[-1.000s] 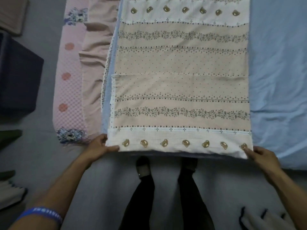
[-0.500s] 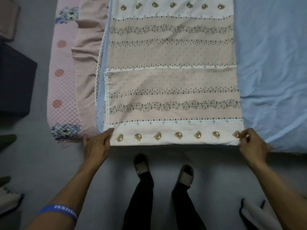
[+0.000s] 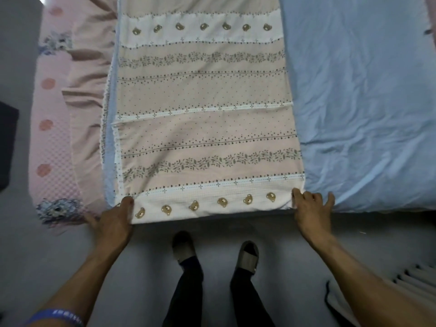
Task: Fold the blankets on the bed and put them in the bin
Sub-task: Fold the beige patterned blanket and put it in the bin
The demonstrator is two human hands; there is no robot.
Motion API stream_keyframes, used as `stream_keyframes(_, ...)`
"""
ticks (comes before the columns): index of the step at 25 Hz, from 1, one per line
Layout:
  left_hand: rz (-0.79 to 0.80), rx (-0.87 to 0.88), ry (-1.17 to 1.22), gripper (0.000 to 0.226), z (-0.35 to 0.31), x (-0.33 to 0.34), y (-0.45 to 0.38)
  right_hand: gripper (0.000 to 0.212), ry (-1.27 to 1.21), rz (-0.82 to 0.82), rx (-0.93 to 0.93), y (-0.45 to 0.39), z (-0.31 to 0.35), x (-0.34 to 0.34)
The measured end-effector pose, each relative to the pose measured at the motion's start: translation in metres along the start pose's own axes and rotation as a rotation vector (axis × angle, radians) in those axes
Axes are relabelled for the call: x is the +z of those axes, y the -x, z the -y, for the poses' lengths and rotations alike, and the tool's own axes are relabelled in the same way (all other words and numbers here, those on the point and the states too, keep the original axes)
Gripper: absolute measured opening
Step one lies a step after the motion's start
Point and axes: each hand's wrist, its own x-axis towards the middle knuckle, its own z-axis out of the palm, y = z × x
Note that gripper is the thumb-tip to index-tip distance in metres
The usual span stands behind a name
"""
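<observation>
A beige and white blanket (image 3: 203, 128) with bear prints and leaf bands lies flat on the bed, folded into a long strip that runs away from me. Its near edge hangs at the bed's front edge. My left hand (image 3: 114, 221) grips the near left corner, thumb on top. My right hand (image 3: 311, 208) holds the near right corner with fingers laid over the edge. A pink blanket (image 3: 61, 128) with red dots and cartoon prints lies beside it on the left.
A light blue sheet (image 3: 363, 102) covers the bed to the right. A dark bin (image 3: 7, 147) stands on the grey floor at the far left. My feet in slippers (image 3: 247, 256) stand just before the bed. A striped white object (image 3: 415, 279) lies at the lower right.
The view has moved closer to the bed. Both hands stay at the blanket's near corners; the right hand has spread from a pinch to fingers laid over the edge.
</observation>
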Motion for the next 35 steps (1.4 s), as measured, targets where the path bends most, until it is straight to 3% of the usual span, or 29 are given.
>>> stream_keyframes(3, -0.063, 0.036, -0.109, 0.038, 0.007, 0.007, -0.002, 0.061, 0.076, -0.064, -0.045, 0.003, -0.008, 0.003)
stream_keyframes(5, -0.080, 0.048, -0.124, 0.039, 0.003, 0.006, 0.000, 0.053, 0.083, -0.081, -0.046, 0.003, -0.011, 0.002)
stream_keyframes(8, -0.087, 0.022, -0.079, 0.032, 0.002, -0.012, 0.003, 0.043, 0.008, -0.141, -0.041, -0.004, -0.016, -0.007)
stream_keyframes(12, -0.172, 0.025, -0.023, 0.035, 0.009, -0.050, -0.001, 0.051, -0.079, -0.210, -0.072, -0.016, -0.027, -0.023)
stream_keyframes(14, -0.183, 0.058, 0.039, 0.037, 0.011, -0.083, 0.000, 0.044, -0.132, -0.267, -0.072, -0.024, -0.032, -0.050)
stream_keyframes(16, -0.188, 0.066, 0.138, 0.037, 0.017, -0.120, -0.005, 0.024, -0.236, -0.363, -0.039, -0.033, -0.037, -0.090)
stream_keyframes(18, -0.220, 0.078, 0.270, 0.032, 0.024, -0.159, -0.020, 0.033, -0.342, -0.406, 0.029, -0.052, -0.037, -0.135)
stream_keyframes(23, -0.330, 0.050, 0.556, 0.018, 0.014, -0.243, -0.119, 0.034, -0.439, -0.482, 0.173, -0.143, -0.016, -0.229)
stream_keyframes(25, -0.349, 0.025, 0.460, 0.010, 0.005, -0.267, -0.176, 0.029, -0.377, -0.521, 0.183, -0.191, -0.006, -0.248)
stream_keyframes(29, -0.314, 0.010, 0.351, 0.017, -0.018, -0.289, -0.275, 0.027, -0.323, -0.509, 0.211, -0.291, 0.012, -0.259)
stream_keyframes(35, -0.276, 0.053, 0.297, 0.035, -0.045, -0.287, -0.419, 0.024, -0.340, -0.329, 0.369, -0.435, 0.038, -0.248)
